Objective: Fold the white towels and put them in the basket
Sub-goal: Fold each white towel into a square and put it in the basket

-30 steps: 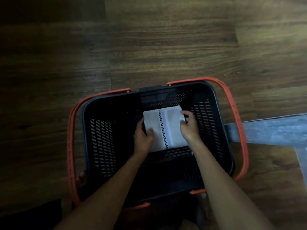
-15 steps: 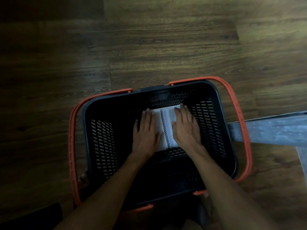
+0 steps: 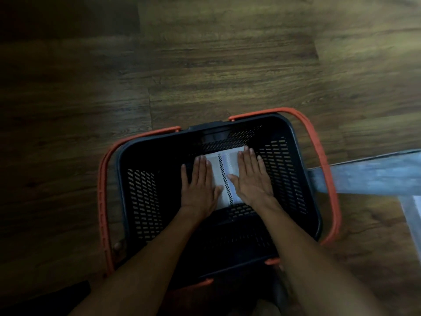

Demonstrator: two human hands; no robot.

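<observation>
A folded white towel (image 3: 224,176) with a black checked stripe lies flat on the bottom of a black perforated basket (image 3: 141,197) that has orange handles. My left hand (image 3: 199,185) rests palm down on the towel's left part, fingers spread and flat. My right hand (image 3: 251,179) presses flat on its right part. Both palms cover the towel's sides, so only a middle strip shows. Neither hand grips anything.
The basket stands on a dark wooden floor (image 3: 205,65). A grey table edge (image 3: 373,176) reaches in from the right, just past the basket's right orange handle (image 3: 328,179). A pale patch (image 3: 418,204) shows at the far right edge.
A second ago both hands held the towel by its sides; they let go and now lie flat on it. The view has shifted slightly left.
</observation>
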